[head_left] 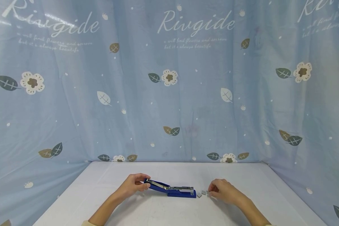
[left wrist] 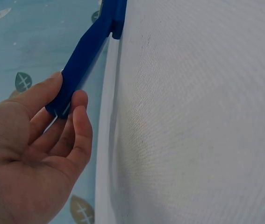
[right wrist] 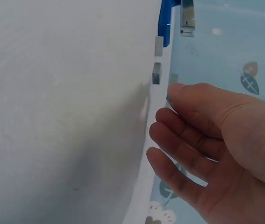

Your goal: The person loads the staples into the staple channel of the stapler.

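My left hand (head_left: 134,185) pinches the stapler (head_left: 169,189) lid up — my right hand (head_left: 221,191) pinches staples (head_left: 203,192) — they might slip.

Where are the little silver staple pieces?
In the head view the staple pieces lie on the white table, just right of the open blue stapler, and the right hand is at them.

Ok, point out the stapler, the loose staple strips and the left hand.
stapler (head_left: 182,192), head view, on its blue base.
staple strips (head_left: 203,192), head view, on the middle grey piece.
left hand (head_left: 133,184), head view, on the back of the hand.
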`<state>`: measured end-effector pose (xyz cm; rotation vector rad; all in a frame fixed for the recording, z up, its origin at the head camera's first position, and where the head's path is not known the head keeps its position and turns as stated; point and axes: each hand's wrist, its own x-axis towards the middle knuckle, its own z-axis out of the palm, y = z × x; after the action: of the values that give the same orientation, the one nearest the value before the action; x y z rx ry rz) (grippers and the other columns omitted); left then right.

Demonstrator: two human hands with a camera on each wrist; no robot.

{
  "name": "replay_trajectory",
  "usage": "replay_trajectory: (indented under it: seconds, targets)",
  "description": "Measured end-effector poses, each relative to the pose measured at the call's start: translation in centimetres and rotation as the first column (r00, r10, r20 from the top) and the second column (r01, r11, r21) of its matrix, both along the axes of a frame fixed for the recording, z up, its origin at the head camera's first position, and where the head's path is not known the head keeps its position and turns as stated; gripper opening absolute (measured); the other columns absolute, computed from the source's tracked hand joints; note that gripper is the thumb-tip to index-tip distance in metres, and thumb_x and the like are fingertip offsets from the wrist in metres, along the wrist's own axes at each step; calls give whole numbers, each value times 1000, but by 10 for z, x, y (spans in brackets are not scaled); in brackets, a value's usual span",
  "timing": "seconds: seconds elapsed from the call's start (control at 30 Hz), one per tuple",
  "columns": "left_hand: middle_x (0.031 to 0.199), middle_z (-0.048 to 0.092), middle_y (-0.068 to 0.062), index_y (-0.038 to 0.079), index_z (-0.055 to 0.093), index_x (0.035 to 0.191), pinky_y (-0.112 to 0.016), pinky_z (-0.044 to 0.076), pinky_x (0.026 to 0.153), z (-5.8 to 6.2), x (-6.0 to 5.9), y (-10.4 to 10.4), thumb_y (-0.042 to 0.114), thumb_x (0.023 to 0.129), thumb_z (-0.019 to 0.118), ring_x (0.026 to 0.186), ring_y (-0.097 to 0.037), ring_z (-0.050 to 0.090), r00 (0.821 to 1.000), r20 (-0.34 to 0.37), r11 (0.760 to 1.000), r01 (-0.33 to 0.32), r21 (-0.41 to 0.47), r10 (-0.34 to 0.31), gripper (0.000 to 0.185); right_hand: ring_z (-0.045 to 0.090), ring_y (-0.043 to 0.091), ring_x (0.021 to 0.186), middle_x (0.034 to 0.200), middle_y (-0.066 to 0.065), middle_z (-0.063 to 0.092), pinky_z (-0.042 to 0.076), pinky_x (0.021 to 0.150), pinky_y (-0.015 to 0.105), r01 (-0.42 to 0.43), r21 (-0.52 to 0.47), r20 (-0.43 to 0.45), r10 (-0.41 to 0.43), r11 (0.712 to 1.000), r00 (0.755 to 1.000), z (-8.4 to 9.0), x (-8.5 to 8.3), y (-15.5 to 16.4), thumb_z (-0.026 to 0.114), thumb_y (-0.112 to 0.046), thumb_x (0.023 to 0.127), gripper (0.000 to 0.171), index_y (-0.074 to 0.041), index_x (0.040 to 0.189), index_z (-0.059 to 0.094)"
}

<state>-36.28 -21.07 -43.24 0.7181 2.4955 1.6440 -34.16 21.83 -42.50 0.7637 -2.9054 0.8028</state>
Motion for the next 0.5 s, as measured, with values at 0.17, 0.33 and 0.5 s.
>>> replay_trajectory:
  seconds: [0.17, 0.33, 0.5]
  targets:
    - [110, 70, -19, -8, 56, 128, -24, 58, 71, -2, -3, 0, 20, 91, 70, 85, -19, 71, 1000, 6, 1000, 7, 6, -7, 48, 50, 2, 69, 79, -6, 61, 45, 61, 20, -7, -1, -7, 7, 1000, 1000, 4, 1, 1, 71, -12, 87, 4, -12, 89, 67]
    - [108, 70, -19, -8, 57, 127, -24, 58, 70, -2, -4, -1, 19, 91, 71, 85, -22, 71, 1000, 15, 1000, 9, 14, -9, 48, 51, -1, 70, 80, -6, 62, 46, 62, 20, -29, -6, -27, 29, 1000, 999, 5, 1, 0, 71, -12, 87, 4, -11, 89, 67]
    - [107, 70, -19, -9, 57, 126, -23, 58, 70, -1, -3, -1, 19, 91, 71, 85, -21, 71, 1000, 13, 1000, 8, 9, -8, 48, 51, -2, 70, 80, -7, 62, 47, 63, 20, -45, -9, -36, 44, 999, 998, 6, 0, 2, 71, -13, 88, 4, -11, 90, 67]
